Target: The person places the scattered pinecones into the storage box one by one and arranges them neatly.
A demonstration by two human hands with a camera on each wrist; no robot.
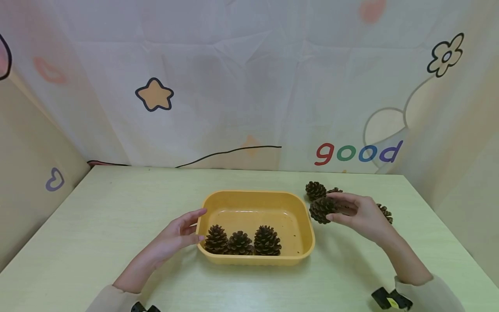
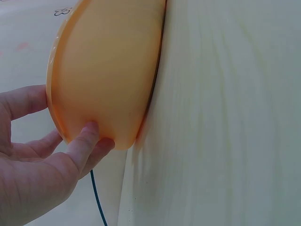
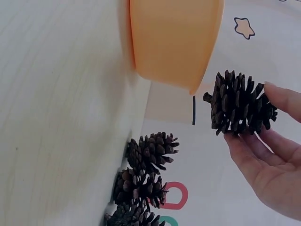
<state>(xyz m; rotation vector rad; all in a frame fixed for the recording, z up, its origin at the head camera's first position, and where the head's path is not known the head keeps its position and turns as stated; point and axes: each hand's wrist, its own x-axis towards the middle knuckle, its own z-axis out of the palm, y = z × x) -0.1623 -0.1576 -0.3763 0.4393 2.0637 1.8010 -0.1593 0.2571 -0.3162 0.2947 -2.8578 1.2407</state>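
Observation:
My left hand (image 1: 177,236) rests against the left end of a yellow plastic basin (image 1: 253,260), fingertips spread over its rim and outer wall. Close up in the left wrist view, the fingers touch the basin's side (image 2: 103,70). To the right of the basin, my right hand (image 1: 360,214) holds a brown pine cone (image 1: 321,211) between thumb and fingers. The right wrist view shows this pine cone (image 3: 237,106) raised off the table. Inside the basin, three pine cones (image 1: 267,241) stand along the near wall, partly hidden by it.
More pine cones lie on the table behind and beside my right hand, including one at the back (image 1: 315,190) and one at the right (image 1: 385,212). A printed curtain (image 1: 234,99) hangs behind the pale table (image 1: 136,195).

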